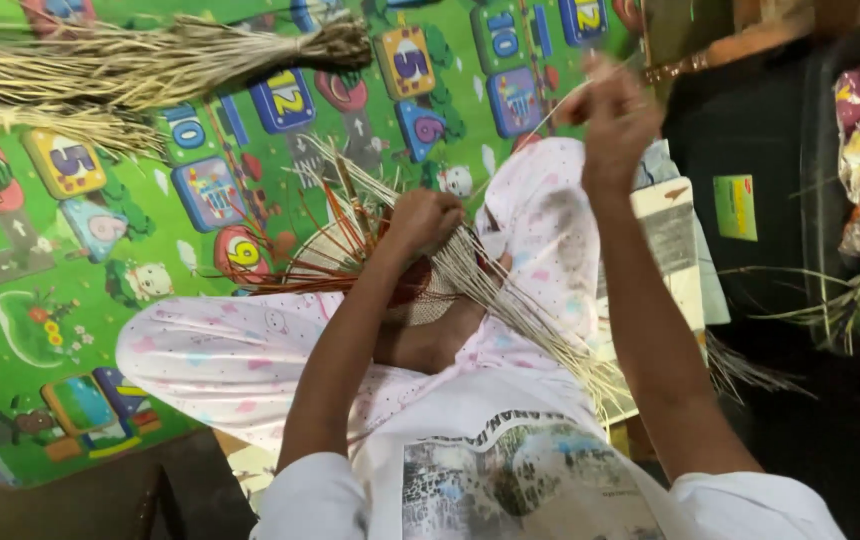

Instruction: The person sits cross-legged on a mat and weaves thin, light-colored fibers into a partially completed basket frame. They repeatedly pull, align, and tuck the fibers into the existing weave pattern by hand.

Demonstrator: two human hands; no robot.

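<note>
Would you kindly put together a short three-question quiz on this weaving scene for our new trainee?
1. True or false: the right hand is raised higher than the left hand.
2. Which colours are the strands of the woven piece under the left hand? A) blue and black B) pale straw and reddish-orange C) green only
3. Fill in: the loose bundle of dried straw lies on a green ____ printed with numbers.

Key
1. True: it pulls a thin pale strand upward.
2. B
3. play mat
</note>
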